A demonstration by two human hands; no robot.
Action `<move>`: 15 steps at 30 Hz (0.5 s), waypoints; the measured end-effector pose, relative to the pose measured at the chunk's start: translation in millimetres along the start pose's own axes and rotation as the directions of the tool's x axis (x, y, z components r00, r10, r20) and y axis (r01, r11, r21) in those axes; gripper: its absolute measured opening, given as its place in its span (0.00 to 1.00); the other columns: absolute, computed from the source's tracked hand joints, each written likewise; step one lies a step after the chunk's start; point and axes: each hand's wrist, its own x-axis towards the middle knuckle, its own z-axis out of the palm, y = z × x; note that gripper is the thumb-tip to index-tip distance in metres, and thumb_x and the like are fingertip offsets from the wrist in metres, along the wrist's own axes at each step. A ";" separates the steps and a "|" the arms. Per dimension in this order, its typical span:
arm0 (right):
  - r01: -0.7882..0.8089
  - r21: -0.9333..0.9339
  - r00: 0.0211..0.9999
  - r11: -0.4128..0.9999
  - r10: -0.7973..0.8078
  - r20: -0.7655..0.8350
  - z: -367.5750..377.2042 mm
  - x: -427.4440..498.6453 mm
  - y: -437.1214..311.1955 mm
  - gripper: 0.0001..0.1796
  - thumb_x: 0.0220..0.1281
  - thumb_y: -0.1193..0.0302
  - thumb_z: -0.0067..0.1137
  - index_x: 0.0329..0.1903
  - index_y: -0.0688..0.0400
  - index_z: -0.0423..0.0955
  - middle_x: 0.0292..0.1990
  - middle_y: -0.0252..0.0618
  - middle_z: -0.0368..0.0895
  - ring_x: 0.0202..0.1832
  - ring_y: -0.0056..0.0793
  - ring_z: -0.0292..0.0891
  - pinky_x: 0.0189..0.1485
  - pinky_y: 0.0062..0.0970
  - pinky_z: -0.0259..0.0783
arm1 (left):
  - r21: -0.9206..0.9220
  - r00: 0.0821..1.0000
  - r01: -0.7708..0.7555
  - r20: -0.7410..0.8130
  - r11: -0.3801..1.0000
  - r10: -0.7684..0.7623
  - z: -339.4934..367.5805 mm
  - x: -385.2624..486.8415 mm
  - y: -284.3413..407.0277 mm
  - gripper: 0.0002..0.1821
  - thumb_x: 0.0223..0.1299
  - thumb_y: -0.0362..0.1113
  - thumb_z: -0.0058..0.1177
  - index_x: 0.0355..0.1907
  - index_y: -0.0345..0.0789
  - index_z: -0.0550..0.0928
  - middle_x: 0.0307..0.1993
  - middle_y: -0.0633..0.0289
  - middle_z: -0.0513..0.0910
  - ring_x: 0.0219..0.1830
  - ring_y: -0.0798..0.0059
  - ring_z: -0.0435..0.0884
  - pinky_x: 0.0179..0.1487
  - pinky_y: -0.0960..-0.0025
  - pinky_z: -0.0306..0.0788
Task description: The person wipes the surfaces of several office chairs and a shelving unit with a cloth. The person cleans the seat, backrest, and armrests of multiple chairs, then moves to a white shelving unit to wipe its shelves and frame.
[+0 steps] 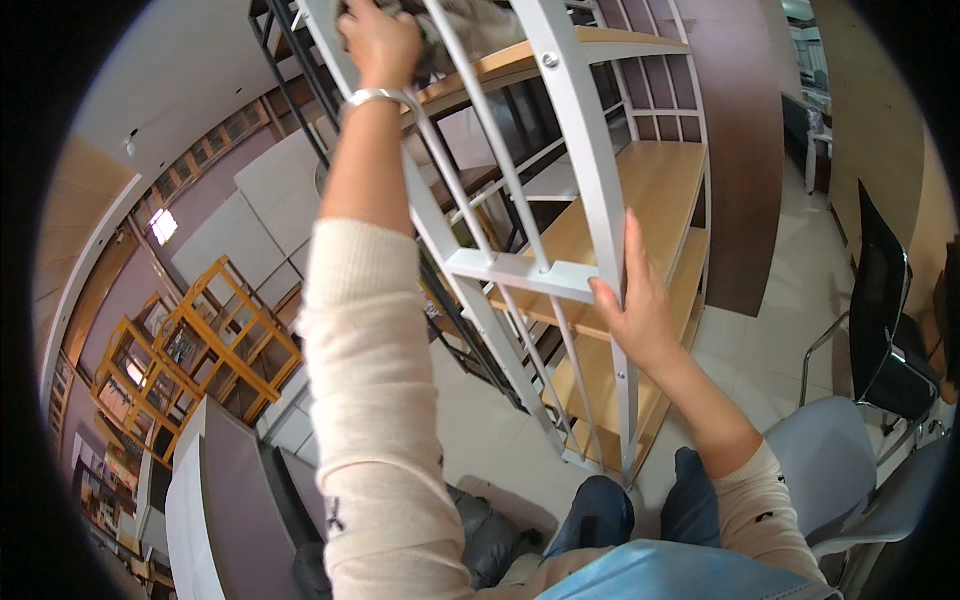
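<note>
A white metal shelf rack (577,150) with light wood boards (652,180) stands before me. My left hand (381,41) is raised to its upper end, fingers curled on a greyish cloth (431,37), partly cut off by the picture's top edge. A silver bangle (379,96) circles that wrist. Lower down, my right hand (637,304) grips the side post (611,240) of the rack, thumb by the white crossbar (525,271) and fingers along the post's outer side. Thin white rods (502,150) run between the posts.
Grey chairs (821,450) and a black mesh chair (877,322) stand at my right. A brown panel (742,187) is behind the rack. Left are yellow wooden frames (225,337) and a grey-topped cabinet (232,495). A dark grey bag-like item (487,536) lies by my legs.
</note>
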 end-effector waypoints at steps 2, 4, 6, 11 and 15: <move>-0.013 0.020 1.000 1.000 0.014 -0.004 1.9 0.5 -0.3 0.45 0.61 0.71 0.57 0.75 0.63 0.42 0.63 0.60 0.66 0.60 0.54 0.69 0.60 0.42 0.67 | -0.046 0.999 0.004 -0.036 0.999 -0.006 10.7 -59.8 -6.8 0.41 0.58 0.34 0.54 0.73 0.33 0.53 0.61 0.36 0.64 0.64 0.43 0.66 0.67 0.54 0.62; -0.013 0.016 1.000 1.000 0.013 -0.008 2.0 1.0 -1.0 0.45 0.61 0.70 0.57 0.75 0.62 0.42 0.63 0.60 0.66 0.59 0.54 0.70 0.59 0.42 0.68 | -0.122 0.996 -0.037 -0.085 0.992 0.026 7.5 -98.6 -9.3 0.42 0.58 0.31 0.53 0.73 0.30 0.50 0.63 0.39 0.62 0.63 0.42 0.66 0.67 0.53 0.61; -0.075 0.001 0.997 0.997 0.075 0.033 0.4 1.2 -2.5 0.44 0.62 0.70 0.56 0.76 0.61 0.42 0.62 0.61 0.67 0.57 0.54 0.72 0.57 0.42 0.69 | -0.163 0.989 -0.038 -0.150 0.986 0.013 5.8 -115.8 -8.1 0.43 0.55 0.26 0.52 0.72 0.25 0.49 0.62 0.37 0.61 0.61 0.40 0.67 0.67 0.55 0.61; -0.045 -0.016 0.999 0.999 0.045 0.027 -3.1 1.7 -6.3 0.44 0.63 0.69 0.56 0.76 0.60 0.41 0.60 0.60 0.70 0.55 0.56 0.74 0.55 0.44 0.70 | -0.162 0.986 0.018 -0.163 0.987 -0.045 6.9 -132.7 -7.4 0.41 0.54 0.24 0.51 0.71 0.24 0.51 0.62 0.38 0.62 0.62 0.41 0.66 0.67 0.56 0.62; -0.049 -0.003 0.998 0.999 0.049 0.040 -3.1 2.4 -5.6 0.45 0.63 0.68 0.56 0.76 0.59 0.41 0.58 0.60 0.71 0.54 0.57 0.74 0.54 0.45 0.70 | -0.159 0.985 0.060 -0.153 0.985 -0.085 11.6 -180.3 -13.5 0.41 0.54 0.21 0.50 0.71 0.24 0.51 0.63 0.39 0.61 0.61 0.39 0.67 0.66 0.55 0.63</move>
